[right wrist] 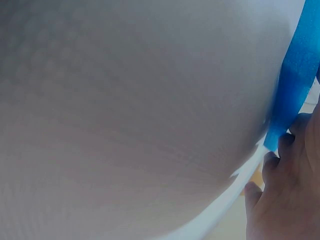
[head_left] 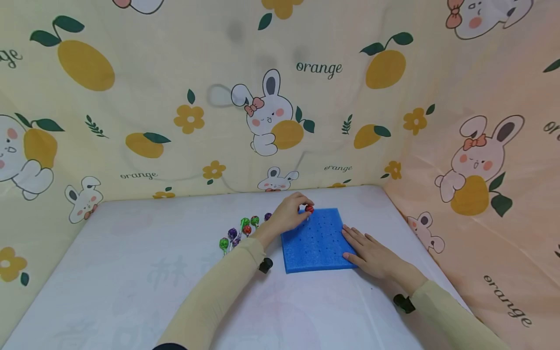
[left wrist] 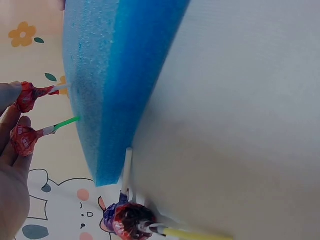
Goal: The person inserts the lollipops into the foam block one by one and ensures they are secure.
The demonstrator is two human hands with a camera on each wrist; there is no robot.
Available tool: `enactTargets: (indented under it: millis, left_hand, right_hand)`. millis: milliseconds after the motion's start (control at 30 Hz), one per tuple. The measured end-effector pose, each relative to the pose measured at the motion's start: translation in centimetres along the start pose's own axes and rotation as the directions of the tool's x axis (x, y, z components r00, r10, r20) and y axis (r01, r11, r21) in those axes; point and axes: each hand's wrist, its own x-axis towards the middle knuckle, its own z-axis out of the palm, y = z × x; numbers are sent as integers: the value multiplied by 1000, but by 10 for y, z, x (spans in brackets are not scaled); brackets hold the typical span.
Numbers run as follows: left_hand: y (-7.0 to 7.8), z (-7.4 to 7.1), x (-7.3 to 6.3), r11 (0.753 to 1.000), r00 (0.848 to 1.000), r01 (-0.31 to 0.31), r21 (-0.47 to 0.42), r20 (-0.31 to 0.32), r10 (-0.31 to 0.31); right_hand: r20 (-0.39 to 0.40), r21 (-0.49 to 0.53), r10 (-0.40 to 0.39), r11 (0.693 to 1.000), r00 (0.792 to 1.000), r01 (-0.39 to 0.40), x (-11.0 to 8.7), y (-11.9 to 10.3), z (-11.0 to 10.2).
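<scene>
My left hand (head_left: 286, 215) reaches over the far left part of a blue foam board (head_left: 316, 248) dotted with small holes. Its thumb and fingers pinch a red-wrapped lollipop (left wrist: 27, 98) by the head, the white stick pointing at the board's top face. Beside it, a second red lollipop (left wrist: 24, 140) stands with its green stick end at the foam, close against the fingers. My right hand (head_left: 372, 253) lies along the board's right edge, fingers extended, fingertips touching the foam, thumb on the near right corner.
Left of the board, partly behind the left forearm, lie several lollipops: green (head_left: 224, 243), purple (head_left: 232, 234) and red (head_left: 247, 230) among them. A purple-and-red lollipop (left wrist: 131, 220) lies near the board's corner. The white table (head_left: 131, 272) meets patterned cloth walls at the back and right.
</scene>
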Motion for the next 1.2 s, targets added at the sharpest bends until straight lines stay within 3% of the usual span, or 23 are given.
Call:
enactTargets:
  millis: [367, 567, 733, 1200]
  left_hand:
    - [1, -7, -3, 1000, 999, -29, -9, -43, 29]
    - [8, -20, -9, 997, 996, -39, -65, -83, 33]
    - [10, -32, -16, 997, 992, -51, -55, -122, 44]
    - [-9, -66, -43, 996, 978, -92, -5, -186, 90]
  right_hand:
    - [-6, 6, -11, 1000, 1000, 11, 1, 1, 2]
    - [-11, 6, -16, 1000, 1000, 16, 2, 0, 2]
    - [-10, 13, -18, 1000, 1000, 18, 2, -2, 0]
    - [-10, -9, -10, 1000, 1000, 10, 0, -2, 0]
